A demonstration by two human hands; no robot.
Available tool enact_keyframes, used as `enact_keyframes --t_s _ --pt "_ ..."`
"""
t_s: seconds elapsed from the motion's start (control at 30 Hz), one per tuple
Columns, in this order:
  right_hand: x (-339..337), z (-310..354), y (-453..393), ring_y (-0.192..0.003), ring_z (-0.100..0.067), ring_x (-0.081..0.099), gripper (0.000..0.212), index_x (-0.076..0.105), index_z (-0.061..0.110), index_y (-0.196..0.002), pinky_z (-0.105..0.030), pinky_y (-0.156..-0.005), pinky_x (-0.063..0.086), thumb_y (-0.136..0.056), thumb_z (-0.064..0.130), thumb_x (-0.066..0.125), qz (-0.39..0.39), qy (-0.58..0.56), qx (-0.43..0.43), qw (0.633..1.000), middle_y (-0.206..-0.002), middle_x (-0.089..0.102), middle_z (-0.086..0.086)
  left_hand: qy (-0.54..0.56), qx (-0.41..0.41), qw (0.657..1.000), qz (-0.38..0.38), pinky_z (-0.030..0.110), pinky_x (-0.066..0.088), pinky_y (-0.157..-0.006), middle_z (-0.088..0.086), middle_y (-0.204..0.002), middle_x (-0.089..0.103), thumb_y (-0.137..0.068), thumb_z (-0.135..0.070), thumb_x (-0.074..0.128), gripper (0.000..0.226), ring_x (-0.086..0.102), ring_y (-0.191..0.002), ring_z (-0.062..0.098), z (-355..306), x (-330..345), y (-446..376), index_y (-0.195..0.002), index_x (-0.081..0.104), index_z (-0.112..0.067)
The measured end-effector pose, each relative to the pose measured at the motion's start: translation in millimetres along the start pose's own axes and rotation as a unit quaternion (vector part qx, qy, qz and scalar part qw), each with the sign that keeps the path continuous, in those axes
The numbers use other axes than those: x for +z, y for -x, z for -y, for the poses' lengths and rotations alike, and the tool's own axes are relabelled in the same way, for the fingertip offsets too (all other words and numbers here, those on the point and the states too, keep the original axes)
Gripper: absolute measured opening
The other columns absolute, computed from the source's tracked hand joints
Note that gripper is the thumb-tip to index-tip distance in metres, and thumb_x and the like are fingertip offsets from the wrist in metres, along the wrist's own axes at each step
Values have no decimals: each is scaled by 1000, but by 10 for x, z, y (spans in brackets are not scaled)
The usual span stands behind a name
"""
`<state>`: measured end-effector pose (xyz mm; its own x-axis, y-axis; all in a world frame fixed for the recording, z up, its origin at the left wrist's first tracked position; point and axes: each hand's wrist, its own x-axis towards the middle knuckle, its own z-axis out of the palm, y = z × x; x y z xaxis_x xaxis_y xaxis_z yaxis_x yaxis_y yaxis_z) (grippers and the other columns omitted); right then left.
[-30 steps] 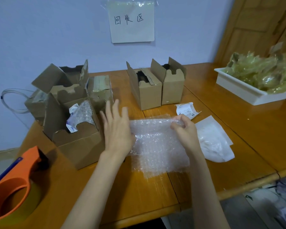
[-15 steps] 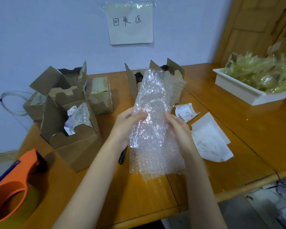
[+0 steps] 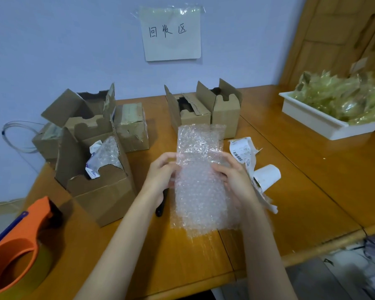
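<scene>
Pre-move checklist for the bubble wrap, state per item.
1. Left hand grips the bubble wrap at its left edge: ok.
2. Right hand grips its right edge: ok.
3. Wrap's lower edge off the table: cannot tell.
4. Nearest cardboard box open on top: ok.
5. Room left in that box, which already holds wrap and paper: cannot tell.
6. Black tool under the left wrist clear of the wrap: cannot tell.

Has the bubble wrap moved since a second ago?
Yes. The bubble wrap was lifted upright from flat on the table; its top now overlaps the boxes behind.
</scene>
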<state>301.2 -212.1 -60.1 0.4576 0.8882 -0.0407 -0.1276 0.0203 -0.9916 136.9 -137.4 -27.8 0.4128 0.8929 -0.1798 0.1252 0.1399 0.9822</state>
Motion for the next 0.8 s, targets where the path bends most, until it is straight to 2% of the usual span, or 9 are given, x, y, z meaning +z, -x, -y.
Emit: enact_keyframes --t_s 0.07,0.13,0.27,0.37,0.47,0.57,0.63,0.7,0.8 --pt "-3 8 -3 -89 -24 67 27 69 21 -109 -35 -82 52 -90 5 59 2 -22 10 1000 -104 70 -14 9 2 1000 6 27 47 -67 -1 -82 67 -88 5 50 24 59 -75 19 31 3 2 -93 63 -15" --pt "10 16 -11 -95 -28 68 24 69 13 -107 -38 -89 52 -89 1 59 -4 -64 35 997 -104 72 -13 18 -3 1000 7 28 47 -67 -3 -73 64 -86 7 49 24 57 -75 20 66 -9 -6 -86 63 -13" --pt "39 24 -16 -90 -26 67 18 68 10 -93 -43 -97 48 -90 -2 56 -10 -40 55 998 -95 70 -13 23 -18 999 -14 32 47 -74 4 -85 64 -84 5 49 24 56 -90 28 110 -12 -41 -77 63 -12" --pt "65 28 -36 -82 -27 66 23 65 8 -86 -40 -87 51 -93 -1 45 -47 -31 74 996 -85 70 -11 32 -32 998 -34 30 44 -68 9 -94 62 -82 3 45 21 54 -92 28 99 38 -39 -73 57 -11" --pt "69 77 -65 -74 -22 61 25 58 13 -80 -28 -65 50 -95 6 40 -80 -59 94 991 -82 62 -8 90 -52 994 -35 33 48 -74 10 -102 61 -92 -18 41 19 58 -89 27 77 29 -39 -87 56 -8" --pt "69 81 -33 -105 -24 59 21 63 19 -93 -37 -88 47 -95 35 50 -43 -14 77 996 -112 62 -6 64 -77 995 -12 39 51 -87 3 -107 65 -92 -44 51 38 63 -100 25 66 1 -64 -105 62 -9" --pt "65 76 14 -110 -20 60 31 69 20 -99 -40 -93 47 -89 47 57 2 47 55 997 -118 65 -1 8 -66 998 1 37 51 -91 4 -111 65 -88 -40 62 36 61 -107 25 61 26 -60 -111 62 -11" --pt "74 86 52 -104 -16 63 24 68 19 -102 -34 -88 49 -88 37 64 21 62 29 997 -110 68 3 -8 -42 999 2 31 52 -86 7 -115 64 -85 -28 69 32 62 -108 24 67 36 -57 -110 58 -12" --pt "56 60 54 -112 -16 59 20 65 26 -106 -37 -96 47 -87 22 65 12 66 3 998 -118 63 3 1 -54 998 14 27 54 -80 10 -119 62 -83 -24 73 46 65 -102 21 77 16 -49 -121 48 -14"
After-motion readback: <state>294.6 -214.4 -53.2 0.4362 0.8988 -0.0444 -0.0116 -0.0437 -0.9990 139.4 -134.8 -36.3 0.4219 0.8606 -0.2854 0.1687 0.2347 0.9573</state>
